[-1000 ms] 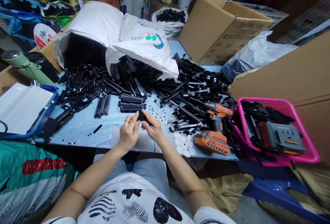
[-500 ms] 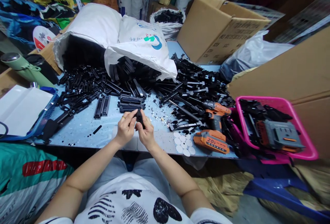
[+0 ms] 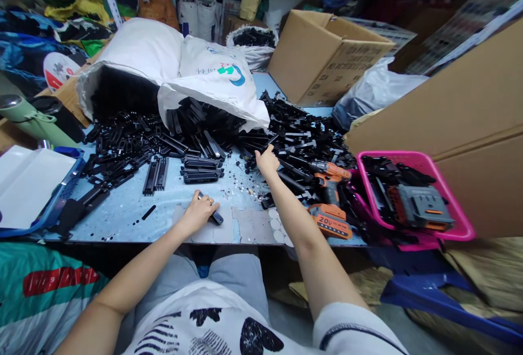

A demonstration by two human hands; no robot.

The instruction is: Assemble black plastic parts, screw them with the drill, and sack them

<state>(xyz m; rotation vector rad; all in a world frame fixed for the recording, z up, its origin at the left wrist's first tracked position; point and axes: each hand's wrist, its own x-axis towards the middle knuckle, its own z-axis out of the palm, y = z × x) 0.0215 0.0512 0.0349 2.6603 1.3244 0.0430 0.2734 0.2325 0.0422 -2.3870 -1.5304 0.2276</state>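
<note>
My left hand [image 3: 200, 212] rests on the blue table [image 3: 122, 208] near its front edge, closed on a small black plastic part [image 3: 215, 216] that sticks out to the right of the fingers. My right hand [image 3: 267, 160] is stretched forward into the heap of black plastic parts [image 3: 302, 137], with its fingers curled on one of the black strips there; what it grips is hard to make out. A short stack of assembled black pieces [image 3: 201, 169] lies between the two hands, further back.
An orange cordless drill [image 3: 332, 198] lies right of my right arm. A pink basket [image 3: 457, 224] with black parts and a grey battery stands at the right. White sacks [image 3: 196, 77] spill parts at the back. Cardboard boxes [image 3: 322, 53] stand behind; a green bottle [image 3: 28, 115] lies far left.
Both hands were together on one small black part before. My right hand has let go and reached forward into the heap; my left hand has lowered to the table with the part.
</note>
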